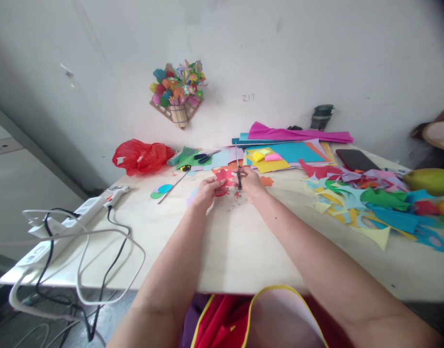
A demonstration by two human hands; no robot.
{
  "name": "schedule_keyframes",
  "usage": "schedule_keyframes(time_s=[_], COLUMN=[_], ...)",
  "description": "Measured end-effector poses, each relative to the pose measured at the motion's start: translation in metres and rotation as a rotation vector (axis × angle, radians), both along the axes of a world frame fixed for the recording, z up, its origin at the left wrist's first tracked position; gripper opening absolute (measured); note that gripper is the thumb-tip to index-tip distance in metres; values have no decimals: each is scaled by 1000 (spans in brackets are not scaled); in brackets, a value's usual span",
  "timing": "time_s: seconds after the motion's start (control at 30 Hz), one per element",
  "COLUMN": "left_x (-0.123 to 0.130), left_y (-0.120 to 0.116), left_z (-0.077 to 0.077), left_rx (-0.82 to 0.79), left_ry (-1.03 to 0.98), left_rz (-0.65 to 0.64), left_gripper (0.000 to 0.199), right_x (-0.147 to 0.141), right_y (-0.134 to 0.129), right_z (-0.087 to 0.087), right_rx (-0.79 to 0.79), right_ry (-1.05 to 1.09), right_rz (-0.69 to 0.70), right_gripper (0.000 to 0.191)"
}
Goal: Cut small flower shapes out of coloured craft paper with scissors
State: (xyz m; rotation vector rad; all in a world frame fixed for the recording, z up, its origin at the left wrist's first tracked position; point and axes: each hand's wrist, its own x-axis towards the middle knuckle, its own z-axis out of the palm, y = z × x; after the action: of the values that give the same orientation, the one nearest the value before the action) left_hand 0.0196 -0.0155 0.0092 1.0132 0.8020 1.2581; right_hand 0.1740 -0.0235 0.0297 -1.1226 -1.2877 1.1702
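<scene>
My left hand [206, 191] pinches a piece of red paper [224, 177] with a scalloped, flower-like edge. My right hand [252, 183] is closed around the dark handles of a pair of scissors [237, 158], whose blades point up and away from me. Between the two hands, the scissors stand right beside the red paper; whether the blades touch it I cannot tell. Small red scraps [238, 195] lie on the table just below. An orange paper flower [266, 181] rests to the right of my right hand.
Coloured sheets [305, 152] and a pink roll [297, 133] lie at the back. Paper offcuts [352, 198], a phone [357, 160] and a mango-like fruit [430, 181] are on the right. Leftward are a red bag [142, 157], other scissors [203, 157], paper circles [165, 188] and a corded power strip [77, 220].
</scene>
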Motion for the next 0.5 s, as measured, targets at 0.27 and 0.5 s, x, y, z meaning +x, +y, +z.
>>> schedule_keyframes(time_s=[0.27, 0.5], left_x=[-15, -25], left_y=[3, 14], left_z=[5, -1], left_rx=[63, 63], left_ry=[-96, -89], left_rz=[76, 153], left_gripper=[24, 21], right_x=[42, 73], right_y=[-1, -9], right_z=[6, 16], right_rx=[-32, -137], right_ry=[-177, -543], right_rz=[134, 433], right_gripper=[26, 31])
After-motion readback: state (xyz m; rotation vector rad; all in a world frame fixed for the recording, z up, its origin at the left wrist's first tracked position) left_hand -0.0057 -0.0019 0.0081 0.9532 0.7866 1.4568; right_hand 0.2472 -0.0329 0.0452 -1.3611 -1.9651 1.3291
